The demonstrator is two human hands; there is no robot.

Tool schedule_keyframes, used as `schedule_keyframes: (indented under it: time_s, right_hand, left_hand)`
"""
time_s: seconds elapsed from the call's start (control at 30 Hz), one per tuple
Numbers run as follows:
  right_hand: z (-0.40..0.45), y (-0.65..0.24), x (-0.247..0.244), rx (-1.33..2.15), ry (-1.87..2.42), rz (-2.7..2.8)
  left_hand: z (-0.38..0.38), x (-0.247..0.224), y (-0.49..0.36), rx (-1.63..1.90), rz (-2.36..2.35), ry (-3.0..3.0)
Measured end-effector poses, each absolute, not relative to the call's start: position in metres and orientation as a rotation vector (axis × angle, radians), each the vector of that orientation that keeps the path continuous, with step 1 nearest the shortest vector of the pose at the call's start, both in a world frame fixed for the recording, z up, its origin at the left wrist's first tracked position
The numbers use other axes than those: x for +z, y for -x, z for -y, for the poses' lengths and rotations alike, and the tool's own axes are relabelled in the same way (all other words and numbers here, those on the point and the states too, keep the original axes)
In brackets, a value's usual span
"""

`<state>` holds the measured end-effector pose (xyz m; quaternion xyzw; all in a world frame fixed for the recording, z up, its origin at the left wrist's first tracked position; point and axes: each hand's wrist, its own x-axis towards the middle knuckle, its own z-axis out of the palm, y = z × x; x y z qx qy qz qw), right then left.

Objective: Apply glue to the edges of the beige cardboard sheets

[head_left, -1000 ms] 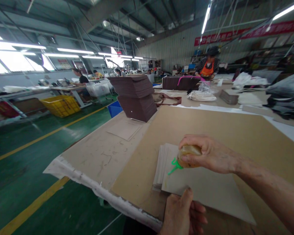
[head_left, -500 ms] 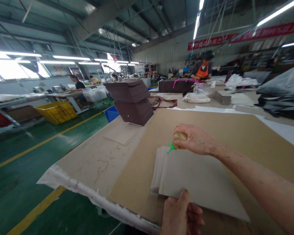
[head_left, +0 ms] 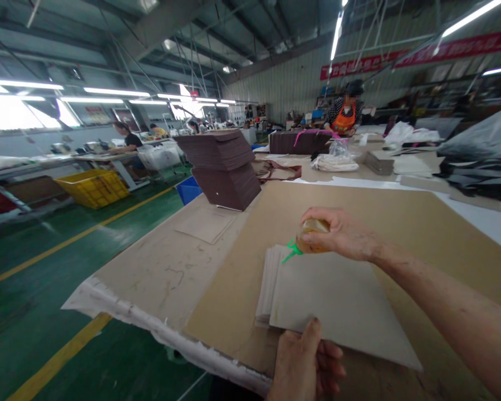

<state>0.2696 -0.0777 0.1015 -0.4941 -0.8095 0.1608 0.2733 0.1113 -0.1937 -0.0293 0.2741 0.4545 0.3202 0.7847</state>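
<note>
My right hand (head_left: 338,231) is wrapped round a clear bottle (head_left: 311,235) of amber liquid, tilted so that its green nozzle (head_left: 291,253) points down at the upper left corner of a grey-beige sheet (head_left: 338,306). That sheet tops a fanned stack (head_left: 267,287) of similar sheets, their left edges showing in steps. At the near edge my left hand (head_left: 304,356) has its thumb on the top sheet and its fingers beneath, pinching it.
A tan board (head_left: 225,295) lies under the stack. Beyond it stand dark brown stacked panels (head_left: 227,167), with a loose sheet (head_left: 204,223) beside them. Dark material (head_left: 476,175) lies at the far right. A person in an orange apron (head_left: 344,120) is across the table.
My right hand has moved slightly right, and more of the bottle and green nozzle now shows. My left hand keeps nearly the same place at the sheet's near edge.
</note>
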Motion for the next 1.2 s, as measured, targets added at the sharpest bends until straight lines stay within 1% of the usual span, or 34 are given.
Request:
schedule_keyframes:
  time_s: [0.33, 0.57, 0.77, 1.0, 1.2]
  right_hand:
    - [0.067, -0.266, 0.096, 0.211, 1.410, 2.239]
    - [0.066, -0.266, 0.110, 0.129, 1.471, 2.334]
    - [0.075, -0.298, 0.119, 0.138, 1.627, 2.331]
    - [0.100, -0.345, 0.117, 0.204, 1.794, 2.226]
    - [0.120, -0.371, 0.117, 0.208, 1.892, 2.118]
  left_hand:
    - [0.192, -0.033, -0.106, 0.621, -0.988, -0.613]
    - [0.193, -0.033, -0.107, 0.678, -1.014, -0.589]
    - [0.194, -0.027, -0.107, 0.681, -1.060, -0.572]
    - [0.193, -0.024, -0.108, 0.730, -1.056, -0.548]
    - [0.192, -0.020, -0.107, 0.687, -1.088, -0.554]
